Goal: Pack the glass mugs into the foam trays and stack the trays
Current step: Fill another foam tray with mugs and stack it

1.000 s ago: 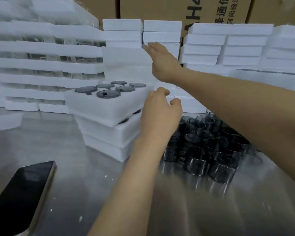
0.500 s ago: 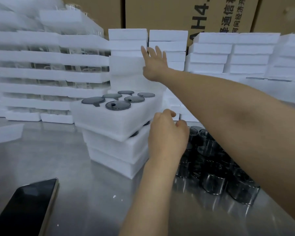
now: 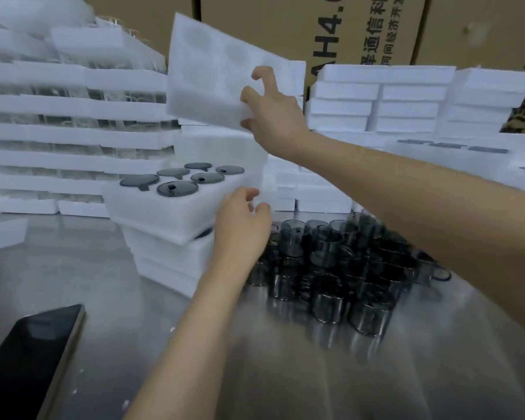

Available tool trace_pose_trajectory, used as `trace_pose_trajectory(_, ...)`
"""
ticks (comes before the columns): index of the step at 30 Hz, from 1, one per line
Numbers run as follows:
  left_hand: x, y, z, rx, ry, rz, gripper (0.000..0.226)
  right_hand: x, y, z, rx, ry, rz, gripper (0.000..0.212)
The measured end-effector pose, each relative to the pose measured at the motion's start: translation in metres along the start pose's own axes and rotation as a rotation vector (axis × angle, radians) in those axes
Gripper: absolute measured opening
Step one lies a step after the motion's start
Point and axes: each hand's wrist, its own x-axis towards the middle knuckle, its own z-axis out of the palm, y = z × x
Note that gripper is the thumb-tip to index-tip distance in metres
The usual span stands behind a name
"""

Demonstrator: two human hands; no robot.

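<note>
Stacking step, I judge: your R hand (image 3: 273, 116) pinches the empty foam tray (image 3: 212, 83) by its corner, tilted, above your L hand (image 3: 241, 225), whose fingers (image 3: 250, 192) curl on the edge of the filled tray (image 3: 164, 213), glass mugs (image 3: 331, 262) just right of them; next lower it level.

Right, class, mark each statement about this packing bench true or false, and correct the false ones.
1. The right hand holds an empty foam tray lifted and tilted. True.
2. The filled tray on top of the near stack shows six dark mugs. True.
3. The phone lies to the right of the loose mugs. False: it lies at the near left, and the mugs are on the right.
4. The loose mugs sit in a cardboard box. False: they stand on the bare metal table.
5. The left hand grips a loose mug. False: it holds the filled tray's near corner.
</note>
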Motion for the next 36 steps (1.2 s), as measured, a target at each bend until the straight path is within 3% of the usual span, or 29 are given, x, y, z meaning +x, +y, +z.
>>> trace_pose_trajectory(7, -0.059, -0.005, 0.012, 0.015, 0.126, 0.14, 0.019, -0.164, -0.005, -0.125, -0.077, -0.138, -0.242, 0.035)
trace_pose_trajectory(9, -0.083, -0.019, 0.017, 0.247, 0.131, 0.153, 0.015, -0.22, -0.013, -0.154, -0.066, -0.193, -0.267, 0.037)
trace_pose_trajectory(11, -0.097, -0.033, 0.019, 0.466, 0.068, 0.138, 0.025, -0.271, -0.024, -0.176, -0.056, -0.266, -0.303, 0.04)
trace_pose_trajectory(16, -0.111, -0.046, -0.001, 0.037, 0.122, 0.021, 0.021, -0.362, -0.028, -0.186, -0.004, -0.346, -0.404, 0.034)
trace_pose_trajectory(20, -0.112, -0.04, -0.004, -0.19, 0.196, -0.168, 0.037, -0.39, -0.021, -0.167, -0.019, -0.405, -0.312, 0.035)
trace_pose_trajectory(25, -0.115, -0.036, -0.001, -0.265, -0.004, -0.151, 0.035, -0.382, 0.0, -0.148, 0.002, -0.452, -0.314, 0.043)
trace_pose_trajectory(27, -0.118, -0.035, 0.003, -0.258, -0.102, -0.118, 0.033, -0.373, 0.011, -0.15, 0.039, -0.312, -0.307, 0.046)
trace_pose_trajectory(30, -0.121, -0.032, 0.007, -0.208, -0.201, -0.031, 0.03, -0.342, 0.023, -0.153, 0.193, 0.163, -0.116, 0.04)
trace_pose_trajectory(32, -0.123, -0.028, 0.007, -0.159, -0.259, 0.045, 0.029, -0.311, 0.028, -0.149, 0.347, 0.248, 0.206, 0.031)
trace_pose_trajectory(34, -0.126, -0.025, 0.008, -0.088, -0.315, 0.1, 0.025, -0.284, 0.033, -0.132, 0.323, 0.0, 0.426, 0.027)
trace_pose_trajectory(36, -0.129, -0.025, 0.008, -0.045, -0.347, 0.126, 0.02, -0.267, 0.037, -0.109, 0.232, -0.422, 0.513, 0.025)
